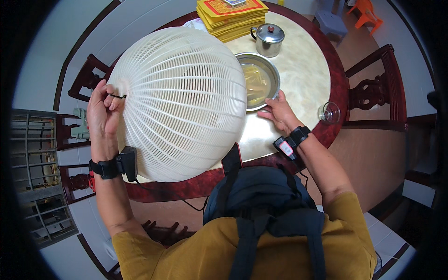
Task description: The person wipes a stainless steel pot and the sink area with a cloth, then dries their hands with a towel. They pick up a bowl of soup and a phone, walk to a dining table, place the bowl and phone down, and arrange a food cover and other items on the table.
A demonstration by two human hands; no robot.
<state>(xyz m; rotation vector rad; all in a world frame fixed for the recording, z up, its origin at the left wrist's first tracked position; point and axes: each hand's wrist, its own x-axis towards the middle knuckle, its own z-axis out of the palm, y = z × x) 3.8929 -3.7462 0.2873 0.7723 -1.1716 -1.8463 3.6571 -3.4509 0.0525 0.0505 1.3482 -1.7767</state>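
My left hand (pixel 104 108) grips a black loop at the crown of a white slatted plastic food cover (pixel 182 105), which is tipped on its side over the left half of the round table. Just right of the cover's rim stands a round metal bowl (pixel 277 75) with yellowish pieces in liquid (pixel 257 84); its left edge is hidden by the cover. At the bowl's near right rim is my right hand (pixel 278 110), its thumb and fingers on the rim.
A lidded steel mug (pixel 270 40) stands behind the bowl, beside a stack of yellow papers (pixel 232 21) with a small box (pixel 234 2) on top. A glass dish (pixel 329 112) sits near the table's right edge. Dark wooden chairs (pixel 395 87) surround the red-rimmed table (pixel 336 70).
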